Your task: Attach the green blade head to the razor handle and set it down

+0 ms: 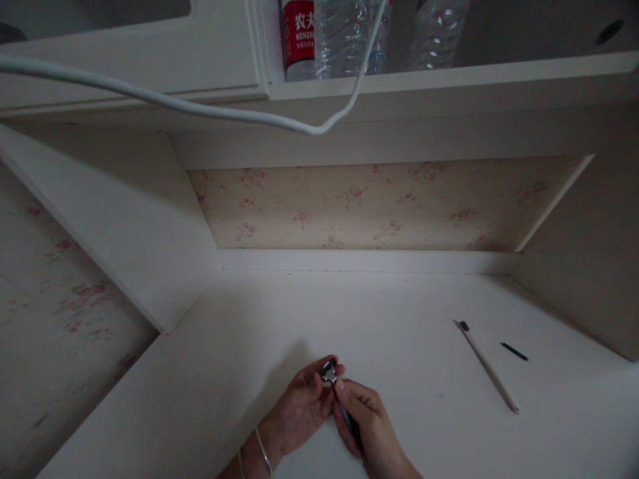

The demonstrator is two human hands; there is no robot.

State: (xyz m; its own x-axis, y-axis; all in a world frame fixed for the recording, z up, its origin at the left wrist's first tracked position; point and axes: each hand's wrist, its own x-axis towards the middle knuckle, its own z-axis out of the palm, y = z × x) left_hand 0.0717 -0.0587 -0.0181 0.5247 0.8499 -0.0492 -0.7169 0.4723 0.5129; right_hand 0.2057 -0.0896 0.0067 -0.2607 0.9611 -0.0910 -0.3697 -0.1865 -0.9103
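Low in the middle of the head view, both hands meet over a razor (329, 372) with a silver neck and a dark head and handle. My left hand (303, 407), with two thin bangles at its wrist, has its thumb and fingers closed around the head end. My right hand (370, 418) grips the handle, its thumb near the neck. The lower part of the handle is partly hidden by the right hand. Both hands are just above the white desk (389, 326).
On the right of the desk lie a long pale stick (489, 369) with a small dark piece at its far end, and a short black stick (514, 351). A white cable (200, 108) hangs across the top. Plastic bottles (344, 40) stand on the shelf above.
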